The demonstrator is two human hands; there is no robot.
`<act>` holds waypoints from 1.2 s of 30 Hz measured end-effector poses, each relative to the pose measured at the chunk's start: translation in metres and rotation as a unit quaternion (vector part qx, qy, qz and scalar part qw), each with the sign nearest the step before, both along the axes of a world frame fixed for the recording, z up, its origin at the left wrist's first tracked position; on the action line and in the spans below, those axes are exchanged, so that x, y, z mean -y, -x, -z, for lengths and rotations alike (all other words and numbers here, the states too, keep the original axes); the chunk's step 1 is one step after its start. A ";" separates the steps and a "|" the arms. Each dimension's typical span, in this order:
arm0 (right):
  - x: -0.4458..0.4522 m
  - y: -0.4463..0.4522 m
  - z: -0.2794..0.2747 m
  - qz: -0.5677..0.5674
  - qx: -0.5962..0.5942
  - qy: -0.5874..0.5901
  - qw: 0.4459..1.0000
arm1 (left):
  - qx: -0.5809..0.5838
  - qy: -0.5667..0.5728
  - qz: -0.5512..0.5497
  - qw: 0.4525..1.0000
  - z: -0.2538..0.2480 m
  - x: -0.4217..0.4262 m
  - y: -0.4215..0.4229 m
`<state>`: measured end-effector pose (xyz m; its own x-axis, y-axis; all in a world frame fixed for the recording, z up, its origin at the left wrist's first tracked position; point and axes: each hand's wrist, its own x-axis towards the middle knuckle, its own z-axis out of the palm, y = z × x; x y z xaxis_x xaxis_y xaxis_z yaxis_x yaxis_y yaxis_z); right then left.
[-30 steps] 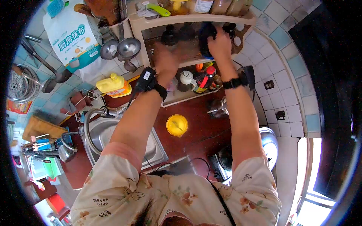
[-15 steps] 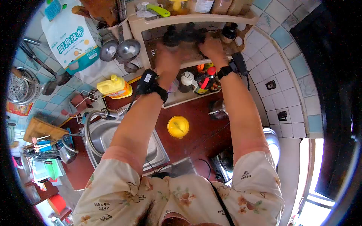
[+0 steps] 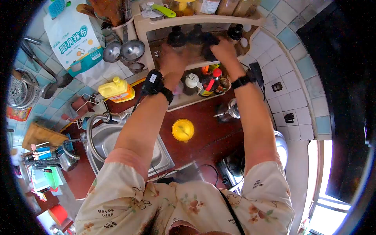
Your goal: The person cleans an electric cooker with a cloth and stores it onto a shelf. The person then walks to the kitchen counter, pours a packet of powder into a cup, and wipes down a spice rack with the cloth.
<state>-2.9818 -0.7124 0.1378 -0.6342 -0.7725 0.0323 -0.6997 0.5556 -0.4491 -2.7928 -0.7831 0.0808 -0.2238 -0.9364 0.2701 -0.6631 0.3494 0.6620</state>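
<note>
Both my hands reach into the middle tier of a beige plastic rack against the wall. My left hand is smeared by motion, just below a black-capped jar; its fingers cannot be made out. My right hand has its fingers closed at the edge of a dark object, whose kind I cannot tell. Another dark-topped jar stands between the hands, towards the back. Right of my right hand is a further black-capped jar.
Below, the rack holds a white-lidded jug and a red-capped bottle. A yellow round container sits on the red counter. The sink and a yellow jug are left; a metal pot is right.
My right hand has shifted slightly right and down, and the dark object beside it now shows more plainly. My left hand stays blurred in nearly the same place. The view has moved slightly.
</note>
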 end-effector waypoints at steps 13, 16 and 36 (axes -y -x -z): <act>-0.013 0.079 0.082 -0.008 0.202 0.365 0.909 | 0.007 -0.035 0.010 0.999 -0.014 -0.001 -0.006; -0.015 0.099 0.101 -0.090 0.027 0.244 0.965 | -0.002 -0.041 0.011 0.999 -0.013 -0.003 -0.004; 0.026 0.059 0.054 -0.047 -0.230 0.006 0.972 | -0.009 0.029 -0.011 0.999 0.009 0.003 0.000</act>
